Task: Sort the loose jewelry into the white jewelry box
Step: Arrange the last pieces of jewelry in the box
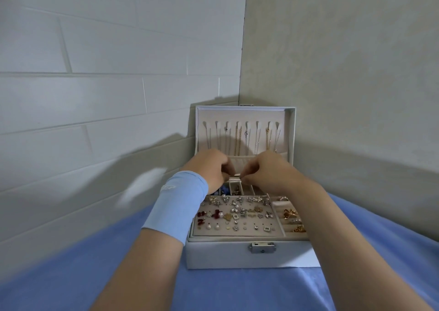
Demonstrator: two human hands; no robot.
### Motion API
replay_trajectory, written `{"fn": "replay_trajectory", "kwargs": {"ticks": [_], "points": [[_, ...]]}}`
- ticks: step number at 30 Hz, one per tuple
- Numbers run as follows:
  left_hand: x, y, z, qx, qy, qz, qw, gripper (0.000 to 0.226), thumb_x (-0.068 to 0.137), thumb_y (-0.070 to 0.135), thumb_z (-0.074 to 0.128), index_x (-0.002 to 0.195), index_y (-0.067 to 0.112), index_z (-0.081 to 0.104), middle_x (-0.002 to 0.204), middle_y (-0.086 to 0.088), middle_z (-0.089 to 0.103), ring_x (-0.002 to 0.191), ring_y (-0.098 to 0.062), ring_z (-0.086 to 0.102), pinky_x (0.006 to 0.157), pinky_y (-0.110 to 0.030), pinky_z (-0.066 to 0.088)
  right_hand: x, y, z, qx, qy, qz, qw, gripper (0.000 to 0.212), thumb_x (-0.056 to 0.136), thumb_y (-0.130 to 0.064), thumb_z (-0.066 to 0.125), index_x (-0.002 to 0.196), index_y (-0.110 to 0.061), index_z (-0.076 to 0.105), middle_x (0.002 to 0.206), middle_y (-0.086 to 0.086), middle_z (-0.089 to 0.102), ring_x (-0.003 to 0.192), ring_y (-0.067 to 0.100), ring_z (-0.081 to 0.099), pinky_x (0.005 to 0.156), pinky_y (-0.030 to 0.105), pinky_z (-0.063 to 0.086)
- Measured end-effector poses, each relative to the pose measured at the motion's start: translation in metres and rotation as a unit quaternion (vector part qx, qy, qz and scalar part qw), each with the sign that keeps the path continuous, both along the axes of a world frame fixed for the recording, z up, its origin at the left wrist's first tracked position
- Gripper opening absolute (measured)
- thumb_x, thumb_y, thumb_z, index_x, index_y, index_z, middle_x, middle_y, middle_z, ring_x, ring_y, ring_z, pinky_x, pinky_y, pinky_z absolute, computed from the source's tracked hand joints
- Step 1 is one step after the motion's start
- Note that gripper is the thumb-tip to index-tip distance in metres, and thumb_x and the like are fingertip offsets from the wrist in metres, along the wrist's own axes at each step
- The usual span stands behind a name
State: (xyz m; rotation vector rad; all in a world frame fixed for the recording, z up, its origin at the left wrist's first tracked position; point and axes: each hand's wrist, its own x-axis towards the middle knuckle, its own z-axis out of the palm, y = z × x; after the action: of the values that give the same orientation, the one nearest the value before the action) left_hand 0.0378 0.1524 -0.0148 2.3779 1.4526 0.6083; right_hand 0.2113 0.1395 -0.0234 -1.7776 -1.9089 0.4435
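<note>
Where the two hands meet above the back half of the box, the right hand (268, 171) pinches a small pale piece (237, 174) between thumb and fingertips, and the left hand (210, 168), fingers curled, pinches its other end. The piece is too small to tell what kind of jewelry it is. It hangs just over the small compartments (234, 188) at the back of the white jewelry box (237, 256); one of these holds something blue and the next something dark and gold.

Just behind the hands the lid (237, 116) stands upright, with thin necklaces (237, 139) hanging in a row from hooks, their lower ends dropping into a gathered pocket (240, 162). In front of the hands lies a flat beige panel covered with earrings (237, 212): silver ones along the back rows, red ones and pearls at the left. To the right of that panel, padded slots hold gold pieces (291, 213). A metal latch (262, 247) sits on the front wall of the box.

A light blue wristband (175, 206) wraps the left forearm, which crosses the box's left edge. The box rests on a blue cloth (142, 275), pushed into a corner between a white tiled wall (95, 73) on the left and a plain wall (344, 61) on the right.
</note>
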Motion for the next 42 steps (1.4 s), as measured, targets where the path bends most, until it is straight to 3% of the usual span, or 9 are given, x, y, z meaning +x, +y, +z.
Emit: {"fn": "replay_trajectory", "kwargs": {"ticks": [5, 9, 15, 20, 28, 31, 33, 37, 42], "points": [[0.007, -0.004, -0.001, -0.015, 0.139, -0.012, 0.990, 0.026, 0.095, 0.026, 0.056, 0.114, 0.032, 0.073, 0.113, 0.001, 0.071, 0.099, -0.022, 0.065, 0.092, -0.034, 0.052, -0.006, -0.005, -0.001, -0.026, -0.062, 0.028, 0.997, 0.021, 0.090, -0.021, 0.066, 0.095, -0.037, 0.079, 0.094, -0.014, 0.070, 0.084, 0.006, 0.065, 0.083, 0.032, 0.058], [0.006, -0.006, 0.000, 0.011, 0.164, -0.011, 0.986, 0.025, 0.096, 0.031, 0.056, 0.115, 0.035, 0.071, 0.116, 0.002, 0.070, 0.103, -0.022, 0.063, 0.092, -0.031, 0.049, -0.006, -0.005, 0.000, -0.023, -0.077, 0.037, 0.996, 0.027, 0.091, -0.015, 0.062, 0.099, -0.035, 0.079, 0.095, -0.013, 0.068, 0.084, 0.004, 0.061, 0.083, 0.031, 0.057], [-0.004, -0.014, -0.001, 0.015, 0.131, -0.004, 0.991, 0.024, 0.095, 0.029, 0.056, 0.111, 0.034, 0.073, 0.121, 0.005, 0.067, 0.108, -0.020, 0.062, 0.096, -0.033, 0.049, -0.013, -0.008, -0.002, -0.044, -0.113, 0.049, 0.991, 0.042, 0.088, -0.007, 0.055, 0.076, -0.043, 0.072, 0.080, -0.022, 0.057, 0.083, 0.009, 0.061, 0.073, 0.026, 0.051], [-0.011, -0.035, -0.002, 0.012, 0.084, -0.001, 0.996, 0.020, 0.096, 0.032, 0.057, 0.110, 0.034, 0.071, 0.117, 0.006, 0.066, 0.103, -0.017, 0.060, 0.084, -0.027, 0.045, -0.012, -0.030, 0.010, 0.018, -0.070, 0.010, 0.997, 0.032, 0.088, -0.014, 0.055, 0.098, -0.036, 0.076, 0.101, -0.012, 0.069, 0.084, 0.007, 0.064, 0.076, 0.027, 0.056], [-0.024, -0.096, -0.002, 0.006, -0.024, 0.009, 1.000, 0.006, 0.092, 0.034, 0.059, 0.095, 0.035, 0.064, 0.092, 0.014, 0.063, 0.086, -0.011, 0.060, 0.079, -0.030, 0.050, -0.016, -0.111, 0.026, 0.002, -0.026, 0.095, 0.995, 0.014, 0.089, -0.024, 0.068, 0.084, -0.032, 0.079, 0.076, -0.015, 0.071, 0.077, 0.004, 0.067, 0.076, 0.023, 0.057], [-0.037, -0.122, -0.008, -0.043, -0.008, -0.005, 0.999, 0.004, 0.090, 0.034, 0.062, 0.087, 0.036, 0.061, 0.081, 0.015, 0.059, 0.076, -0.011, 0.058, 0.073, -0.029, 0.048, -0.020, -0.147, 0.023, -0.076, -0.036, 0.126, 0.988, 0.014, 0.085, -0.019, 0.072, 0.082, -0.031, 0.078, 0.067, -0.020, 0.068, 0.062, -0.002, 0.061, 0.060, 0.016, 0.053], [-0.046, -0.141, -0.012, -0.098, 0.021, -0.022, 0.995, 0.005, 0.090, 0.033, 0.062, 0.085, 0.034, 0.062, 0.078, 0.015, 0.062, 0.069, -0.008, 0.058, 0.068, -0.026, 0.046, -0.022, -0.163, 0.018, -0.123, -0.067, 0.131, 0.982, 0.012, 0.082, -0.020, 0.077, 0.081, -0.032, 0.078, 0.067, -0.018, 0.068, 0.062, 0.005, 0.063, 0.061, 0.021, 0.056], [-0.060, -0.174, -0.020, -0.173, 0.074, -0.033, 0.982, 0.009, 0.091, 0.032, 0.059, 0.083, 0.032, 0.063, 0.074, 0.014, 0.066, 0.059, -0.007, 0.060, 0.067, -0.024, 0.046, -0.027, -0.187, 0.003, -0.176, -0.128, 0.130, 0.967, 0.016, 0.080, -0.020, 0.079, 0.086, -0.034, 0.077, 0.094, -0.008, 0.075, 0.076, 0.016, 0.069, 0.066, 0.023, 0.055], [-0.070, -0.195, -0.026, -0.235, 0.118, -0.028, 0.964, 0.012, 0.077, 0.040, 0.075, 0.084, 0.030, 0.072, 0.075, 0.010, 0.071, 0.064, -0.007, 0.062, 0.070, -0.022, 0.048, -0.033, -0.200, -0.015, -0.187, -0.191, 0.089, 0.959, 0.032, 0.075, -0.003, 0.077, 0.089, -0.031, 0.077, 0.105, -0.002, 0.068, 0.097, 0.022, 0.065, 0.076, 0.029, 0.052]]}}
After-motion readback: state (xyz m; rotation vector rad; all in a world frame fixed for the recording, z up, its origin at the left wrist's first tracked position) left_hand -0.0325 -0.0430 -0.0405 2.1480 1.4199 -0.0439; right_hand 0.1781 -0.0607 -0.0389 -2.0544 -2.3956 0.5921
